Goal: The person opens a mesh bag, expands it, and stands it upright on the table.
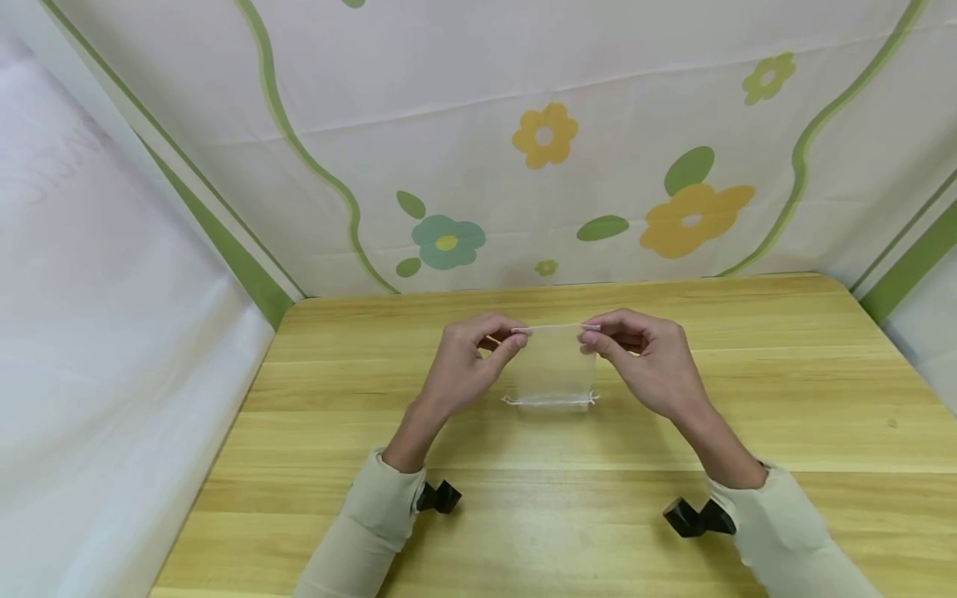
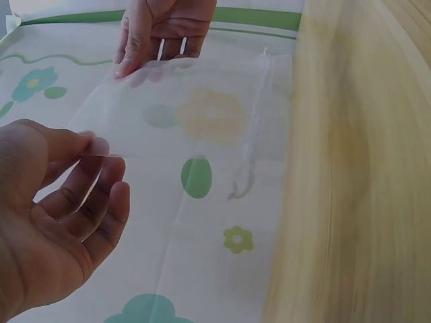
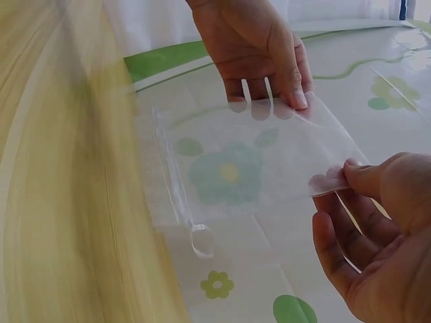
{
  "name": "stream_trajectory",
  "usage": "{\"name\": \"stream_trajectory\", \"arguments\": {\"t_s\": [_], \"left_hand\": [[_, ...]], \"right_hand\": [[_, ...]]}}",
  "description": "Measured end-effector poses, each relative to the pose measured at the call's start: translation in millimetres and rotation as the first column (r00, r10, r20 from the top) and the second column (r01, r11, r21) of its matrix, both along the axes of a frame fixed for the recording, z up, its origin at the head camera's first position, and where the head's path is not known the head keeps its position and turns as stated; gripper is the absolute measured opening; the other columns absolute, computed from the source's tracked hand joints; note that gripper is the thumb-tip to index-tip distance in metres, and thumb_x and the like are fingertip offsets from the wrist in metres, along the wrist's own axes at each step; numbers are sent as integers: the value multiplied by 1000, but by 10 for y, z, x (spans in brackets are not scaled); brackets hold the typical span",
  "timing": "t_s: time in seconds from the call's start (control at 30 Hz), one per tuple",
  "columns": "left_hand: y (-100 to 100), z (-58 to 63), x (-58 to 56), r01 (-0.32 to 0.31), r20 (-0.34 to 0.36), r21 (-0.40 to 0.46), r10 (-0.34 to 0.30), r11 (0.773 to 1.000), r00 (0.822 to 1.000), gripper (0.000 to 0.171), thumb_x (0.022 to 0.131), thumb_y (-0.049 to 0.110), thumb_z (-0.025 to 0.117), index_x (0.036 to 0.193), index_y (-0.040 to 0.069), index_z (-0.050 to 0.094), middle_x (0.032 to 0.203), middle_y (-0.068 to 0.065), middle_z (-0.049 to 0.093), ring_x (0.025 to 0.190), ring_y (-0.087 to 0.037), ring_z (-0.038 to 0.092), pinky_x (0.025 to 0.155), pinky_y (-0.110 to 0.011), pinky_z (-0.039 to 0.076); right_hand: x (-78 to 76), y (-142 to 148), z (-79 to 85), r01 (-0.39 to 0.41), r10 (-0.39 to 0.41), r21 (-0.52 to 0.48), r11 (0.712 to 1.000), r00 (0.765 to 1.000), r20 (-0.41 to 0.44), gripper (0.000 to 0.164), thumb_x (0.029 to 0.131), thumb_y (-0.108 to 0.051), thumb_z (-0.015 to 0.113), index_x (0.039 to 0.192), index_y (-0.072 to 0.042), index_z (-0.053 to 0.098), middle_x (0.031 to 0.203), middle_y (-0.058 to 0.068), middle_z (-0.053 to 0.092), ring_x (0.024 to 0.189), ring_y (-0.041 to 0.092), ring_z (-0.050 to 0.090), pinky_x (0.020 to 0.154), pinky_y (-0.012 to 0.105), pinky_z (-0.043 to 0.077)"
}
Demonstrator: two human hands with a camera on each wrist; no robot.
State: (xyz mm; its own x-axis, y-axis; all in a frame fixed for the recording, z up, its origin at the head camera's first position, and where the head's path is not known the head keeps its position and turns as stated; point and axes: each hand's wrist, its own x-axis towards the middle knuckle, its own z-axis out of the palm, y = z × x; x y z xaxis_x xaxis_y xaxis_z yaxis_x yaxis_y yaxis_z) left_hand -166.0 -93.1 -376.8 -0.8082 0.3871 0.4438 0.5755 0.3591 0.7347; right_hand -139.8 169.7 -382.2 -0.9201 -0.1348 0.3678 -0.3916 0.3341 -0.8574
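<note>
A sheer white drawstring pouch (image 1: 556, 361) hangs between both hands over the table, its gathered drawstring edge (image 1: 549, 402) lowest. My left hand (image 1: 476, 357) pinches the upper left corner between thumb and fingers. At the upper right corner, my right hand (image 1: 646, 353) holds it the same way. The left wrist view shows the thin cloth (image 2: 195, 114) stretched flat, with the wall's flowers visible through it. A loop of white cord (image 3: 202, 241) dangles from the drawstring end in the right wrist view. No contents show inside the pouch.
Below the hands lies a wooden table (image 1: 553, 531) with pale yellow grain. A white cloth wall (image 1: 463, 100) printed with flowers rises behind its far edge, and another white cloth (image 1: 112, 332) hangs at the left. Black wrist mounts (image 1: 441, 497) stick out from both sleeves.
</note>
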Motion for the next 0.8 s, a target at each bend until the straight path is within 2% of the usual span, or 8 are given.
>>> {"name": "stream_trajectory", "arguments": {"t_s": [0.07, 0.2, 0.33, 0.53, 0.73, 0.8], "left_hand": [[7, -2, 2, -6, -2, 18, 6, 1000, 1000, 12, 103, 9, 73, 109, 4, 81, 101, -9, 81, 85, -17, 76, 78, -28, 66], [16, -4, 5, -30, -8, 52, 30, 998, 1000, 9, 101, 9, 76, 106, 4, 81, 99, -9, 82, 83, -18, 76, 77, -30, 66], [24, -9, 12, -47, -11, 73, 47, 996, 999, 6, 98, 10, 79, 102, 5, 81, 97, -9, 82, 81, -17, 75, 75, -29, 66], [56, -25, 20, -33, -3, 105, 34, 994, 999, 6, 95, 7, 83, 96, 3, 78, 91, -10, 79, 75, -13, 70, 72, -28, 65], [82, -29, 37, -32, 22, 131, 29, 991, 999, 9, 95, 6, 82, 95, 3, 74, 90, -11, 77, 76, -11, 67, 72, -27, 65], [82, -25, 41, -27, 38, 137, 22, 990, 999, 10, 95, 7, 82, 98, 3, 74, 91, -11, 76, 78, -13, 68, 73, -27, 65]], "right_hand": [[3, -6, 0, -11, 11, -3, 1000, 1000, 14, 16, 102, -10, 75, 117, -7, 79, 102, 12, 83, 88, 8, 79, 75, 17, 61], [11, -19, -3, -34, 34, -1, 999, 999, 36, 22, 101, -10, 76, 122, -6, 77, 105, 11, 84, 91, 9, 80, 77, 17, 61], [21, -42, -6, -25, 26, -22, 999, 999, 46, 19, 98, -11, 79, 117, -7, 78, 100, 7, 84, 89, 9, 80, 77, 19, 62], [44, -71, -4, 23, -21, -29, 999, 998, 56, 18, 95, -16, 84, 110, -9, 78, 93, -4, 84, 83, 8, 77, 69, 21, 59], [40, -74, -20, -5, 8, -46, 999, 998, 57, 22, 93, -11, 85, 113, -7, 77, 91, -12, 79, 83, 9, 75, 70, 21, 59], [31, -73, -32, -13, 15, -56, 998, 999, 43, 23, 93, -9, 85, 114, -5, 77, 92, -8, 80, 83, 8, 76, 71, 20, 59]]}}
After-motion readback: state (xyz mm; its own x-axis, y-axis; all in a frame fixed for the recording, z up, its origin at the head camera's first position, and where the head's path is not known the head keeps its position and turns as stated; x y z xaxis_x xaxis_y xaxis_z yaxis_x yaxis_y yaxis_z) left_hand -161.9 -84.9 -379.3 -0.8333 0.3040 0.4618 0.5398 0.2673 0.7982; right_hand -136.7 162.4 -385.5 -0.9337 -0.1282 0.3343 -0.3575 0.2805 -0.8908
